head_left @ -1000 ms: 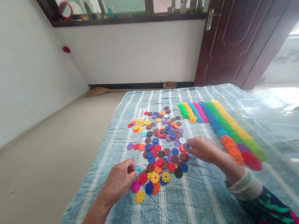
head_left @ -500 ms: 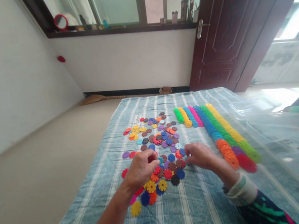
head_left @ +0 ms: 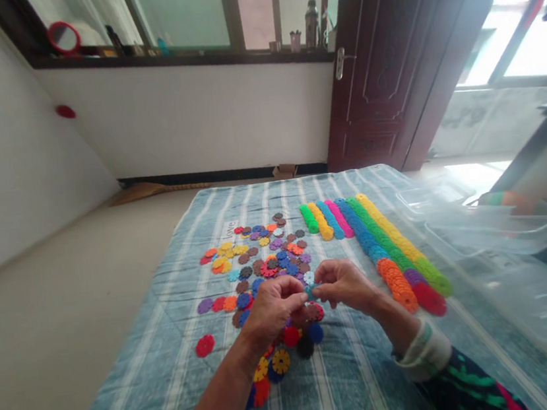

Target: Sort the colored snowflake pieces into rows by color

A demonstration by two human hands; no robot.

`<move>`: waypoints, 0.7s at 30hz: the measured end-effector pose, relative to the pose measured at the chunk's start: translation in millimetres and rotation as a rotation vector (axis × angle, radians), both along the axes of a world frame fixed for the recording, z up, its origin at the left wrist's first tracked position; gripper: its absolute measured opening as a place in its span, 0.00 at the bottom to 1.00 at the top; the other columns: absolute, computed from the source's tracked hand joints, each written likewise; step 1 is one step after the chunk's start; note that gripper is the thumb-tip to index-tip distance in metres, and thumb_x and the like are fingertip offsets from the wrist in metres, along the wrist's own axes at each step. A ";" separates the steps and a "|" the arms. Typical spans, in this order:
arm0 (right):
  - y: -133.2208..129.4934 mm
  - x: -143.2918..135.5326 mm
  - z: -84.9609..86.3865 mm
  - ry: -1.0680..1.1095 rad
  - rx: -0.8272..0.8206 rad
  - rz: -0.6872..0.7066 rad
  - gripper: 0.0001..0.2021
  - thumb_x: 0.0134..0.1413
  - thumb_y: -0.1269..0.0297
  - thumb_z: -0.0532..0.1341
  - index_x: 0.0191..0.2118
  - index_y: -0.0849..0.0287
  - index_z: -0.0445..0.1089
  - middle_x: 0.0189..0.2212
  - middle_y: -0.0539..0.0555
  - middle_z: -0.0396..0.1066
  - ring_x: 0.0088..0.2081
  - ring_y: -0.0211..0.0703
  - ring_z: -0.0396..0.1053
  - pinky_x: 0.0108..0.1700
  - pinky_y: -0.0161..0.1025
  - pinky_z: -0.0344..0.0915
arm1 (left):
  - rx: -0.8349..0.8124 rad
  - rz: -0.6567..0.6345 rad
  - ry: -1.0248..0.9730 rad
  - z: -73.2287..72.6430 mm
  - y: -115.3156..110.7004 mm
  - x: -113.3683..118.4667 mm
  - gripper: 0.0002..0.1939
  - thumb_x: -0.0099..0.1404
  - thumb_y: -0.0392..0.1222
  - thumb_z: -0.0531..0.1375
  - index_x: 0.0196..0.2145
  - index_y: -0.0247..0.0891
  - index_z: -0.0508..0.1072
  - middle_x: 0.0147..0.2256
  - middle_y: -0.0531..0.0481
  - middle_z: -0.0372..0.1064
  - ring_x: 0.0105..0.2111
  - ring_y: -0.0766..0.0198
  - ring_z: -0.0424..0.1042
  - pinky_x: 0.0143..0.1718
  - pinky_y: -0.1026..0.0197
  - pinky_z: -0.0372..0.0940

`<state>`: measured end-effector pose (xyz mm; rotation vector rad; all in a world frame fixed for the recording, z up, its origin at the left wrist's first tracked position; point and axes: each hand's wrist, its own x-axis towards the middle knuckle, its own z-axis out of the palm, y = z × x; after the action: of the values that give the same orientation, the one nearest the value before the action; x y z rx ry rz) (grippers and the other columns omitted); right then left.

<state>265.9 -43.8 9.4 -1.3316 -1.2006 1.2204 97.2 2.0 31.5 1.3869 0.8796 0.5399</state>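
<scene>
Between my two hands is a small teal notched plastic disc. My left hand pinches its left side, and the fingers of my right hand pinch the right side. Both hands hover over a loose spread of notched discs in many colours, such as a yellow disc, a red disc and a black disc. My left hand and forearm hide some of them. To the right of my right hand lie overlapping rows of discs sorted by colour, among them an orange row and a blue row.
The discs lie on a striped blue-grey cloth. Clear plastic boxes and a translucent lid sit along the right side. Beyond the far edge are a wall and a dark red door.
My hands have come together at the teal disc; my right hand has moved left toward my left hand. The camera view has turned slightly right.
</scene>
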 end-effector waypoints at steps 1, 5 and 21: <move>0.4 -0.8 -1.2 0.008 -0.005 0.003 0.15 0.37 0.57 0.69 0.29 0.61 0.68 0.14 0.44 0.65 0.15 0.32 0.62 0.16 0.29 0.57 | -0.039 -0.003 -0.019 -0.8 -0.2 -0.2 0.08 0.47 0.41 0.63 0.24 0.35 0.69 0.16 0.57 0.66 0.16 0.71 0.64 0.20 0.67 0.59; -0.4 -0.5 -4.0 -0.037 -0.010 0.053 0.11 0.39 0.59 0.67 0.27 0.62 0.71 0.15 0.46 0.66 0.16 0.32 0.62 0.17 0.30 0.57 | -0.129 -0.034 -0.051 -4.9 -1.4 -1.0 0.09 0.46 0.41 0.65 0.25 0.34 0.71 0.17 0.54 0.69 0.17 0.70 0.66 0.21 0.68 0.60; 73.8 100.5 11.6 -1.319 -0.196 -0.284 0.10 0.49 0.67 0.61 0.36 0.53 0.78 0.39 0.56 0.77 0.43 0.47 0.72 0.38 0.35 0.63 | 0.140 0.160 0.104 -9.2 18.3 -14.8 0.08 0.51 0.45 0.61 0.25 0.37 0.71 0.18 0.55 0.69 0.20 0.68 0.68 0.24 0.67 0.64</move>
<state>366.4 30.1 21.0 -2.4850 -1.6408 0.1146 82.4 20.3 22.3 1.4895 1.0597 0.6657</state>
